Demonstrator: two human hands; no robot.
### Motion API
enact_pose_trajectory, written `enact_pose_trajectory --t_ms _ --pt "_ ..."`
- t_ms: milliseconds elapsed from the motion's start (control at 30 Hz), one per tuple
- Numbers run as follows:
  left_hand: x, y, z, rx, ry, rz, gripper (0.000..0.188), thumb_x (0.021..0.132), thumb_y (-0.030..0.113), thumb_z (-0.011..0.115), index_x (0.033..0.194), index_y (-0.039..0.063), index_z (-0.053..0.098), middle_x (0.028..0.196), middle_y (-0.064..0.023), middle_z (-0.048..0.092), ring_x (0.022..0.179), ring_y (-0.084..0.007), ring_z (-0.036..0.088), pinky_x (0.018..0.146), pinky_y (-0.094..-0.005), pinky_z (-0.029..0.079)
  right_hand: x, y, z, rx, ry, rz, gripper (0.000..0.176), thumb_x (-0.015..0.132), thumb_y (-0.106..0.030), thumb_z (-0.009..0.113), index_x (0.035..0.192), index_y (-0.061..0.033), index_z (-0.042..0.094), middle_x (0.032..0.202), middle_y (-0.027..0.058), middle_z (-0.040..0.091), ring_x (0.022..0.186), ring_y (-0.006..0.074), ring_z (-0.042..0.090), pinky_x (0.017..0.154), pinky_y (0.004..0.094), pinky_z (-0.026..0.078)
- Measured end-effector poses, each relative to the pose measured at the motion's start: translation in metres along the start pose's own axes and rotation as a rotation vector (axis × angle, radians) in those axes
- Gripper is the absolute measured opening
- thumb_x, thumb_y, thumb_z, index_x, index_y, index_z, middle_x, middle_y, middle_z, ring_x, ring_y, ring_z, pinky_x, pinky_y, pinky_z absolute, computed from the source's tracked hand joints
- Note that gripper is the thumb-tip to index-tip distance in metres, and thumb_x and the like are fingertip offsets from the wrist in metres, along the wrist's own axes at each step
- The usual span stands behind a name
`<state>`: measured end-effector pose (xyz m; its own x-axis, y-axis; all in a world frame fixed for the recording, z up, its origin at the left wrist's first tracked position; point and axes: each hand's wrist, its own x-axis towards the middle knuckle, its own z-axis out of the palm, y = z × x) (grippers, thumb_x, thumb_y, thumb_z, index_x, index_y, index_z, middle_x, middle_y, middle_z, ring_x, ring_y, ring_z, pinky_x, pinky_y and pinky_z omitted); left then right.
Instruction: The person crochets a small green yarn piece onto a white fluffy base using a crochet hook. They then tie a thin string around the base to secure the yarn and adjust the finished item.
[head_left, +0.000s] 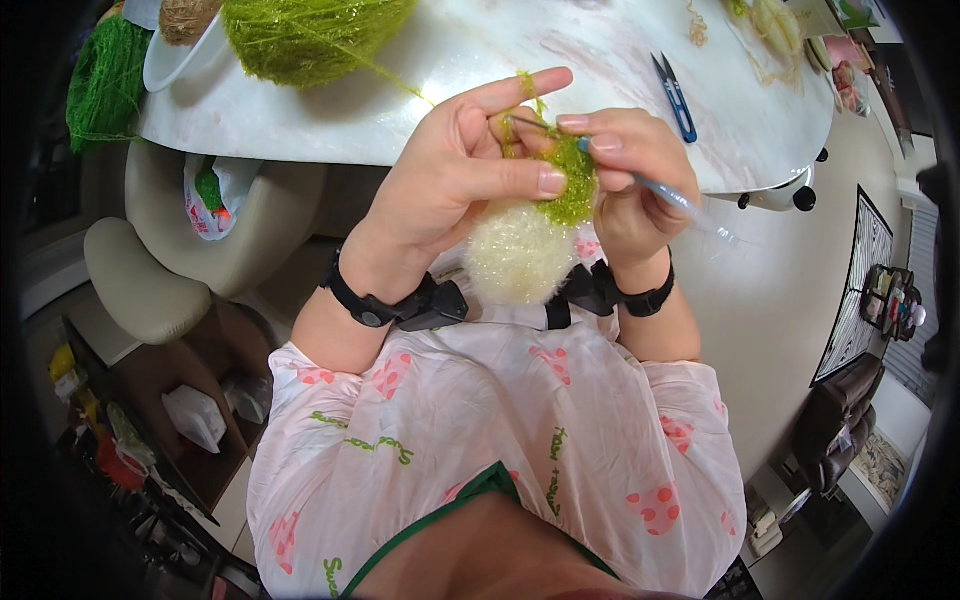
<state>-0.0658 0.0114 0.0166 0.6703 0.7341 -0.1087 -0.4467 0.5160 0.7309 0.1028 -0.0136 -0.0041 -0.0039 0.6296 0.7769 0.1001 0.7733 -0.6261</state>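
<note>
My left hand (465, 161) grips a crocheted piece by its fuzzy yellow-green section (571, 187), thumb pressed on its front. Below that section hangs a fluffy cream-white round part (517, 251). Green yarn loops over my raised left index finger and runs back to a large yellow-green yarn ball (315, 37) on the table. In my right hand (637, 161) is a crochet hook with a translucent blue handle (667, 196). Its metal shaft lies at the top edge of the green section, the tip near the yarn strand by my left fingers.
Blue thread snips (679, 105) lie on the marbled table (465, 45), right of my hands. Darker green yarn (109, 86) hangs at the table's left end beside a white bowl (184, 64) holding brown yarn. A beige chair (225, 247) with a plastic bag stands below left.
</note>
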Motion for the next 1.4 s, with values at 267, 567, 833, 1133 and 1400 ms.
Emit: enact_pose_trajectory --t_ms 267,567,833,1133,1400 --pt "0.006 -0.001 -0.001 0.061 -0.011 0.016 0.082 0.07 -0.005 0.068 0.142 -0.008 0.028 0.101 -0.0084 0.066 0.092 -0.0122 0.064 0.085 -0.0227 0.048 -0.006 0.004 -0.003 0.203 0.02 0.164 0.021 0.095 -0.021 0.055 0.1 -0.0004 0.055 0.089 0.0195 0.066 0.081 0.0251 0.064 0.071 0.0321 0.052" --pt "0.007 -0.003 0.007 0.136 0.021 0.036 0.083 0.07 -0.005 0.069 0.143 -0.005 0.029 0.085 -0.001 0.062 0.081 -0.0071 0.06 0.079 -0.0195 0.046 -0.01 -0.003 0.0 0.16 0.18 0.276 0.021 0.095 -0.02 0.055 0.099 0.0009 0.054 0.089 0.0193 0.065 0.081 0.0265 0.065 0.073 0.0334 0.052" --pt "0.009 -0.001 0.008 0.169 0.014 0.058 0.084 0.07 -0.007 0.068 0.144 -0.004 0.029 0.09 -0.0009 0.062 0.089 -0.0075 0.06 0.084 -0.0205 0.046 -0.008 -0.002 -0.005 0.154 0.167 0.22 0.023 0.095 -0.021 0.055 0.101 0.0013 0.054 0.087 0.0194 0.065 0.08 0.0266 0.066 0.074 0.0347 0.052" --pt "0.013 0.004 0.003 0.039 -0.134 0.018 0.074 0.072 -0.01 0.067 0.139 -0.007 0.036 0.081 -0.0013 0.061 0.077 -0.0086 0.059 0.074 -0.0215 0.048 0.002 -0.002 -0.022 0.489 0.258 0.435 0.026 0.1 -0.025 0.046 0.102 0.0004 0.049 0.083 0.0184 0.064 0.075 0.0251 0.066 0.067 0.0325 0.054" --pt "0.031 -0.015 0.008 0.014 -0.255 0.002 0.071 0.07 -0.008 0.066 0.137 -0.003 0.043 0.075 -0.0003 0.059 0.076 -0.0091 0.059 0.08 -0.0231 0.047 -0.005 -0.011 -0.035 0.966 0.297 0.808 0.03 0.098 -0.032 0.048 0.104 -0.003 0.051 0.081 0.0178 0.066 0.068 0.0195 0.065 0.059 0.0257 0.051"
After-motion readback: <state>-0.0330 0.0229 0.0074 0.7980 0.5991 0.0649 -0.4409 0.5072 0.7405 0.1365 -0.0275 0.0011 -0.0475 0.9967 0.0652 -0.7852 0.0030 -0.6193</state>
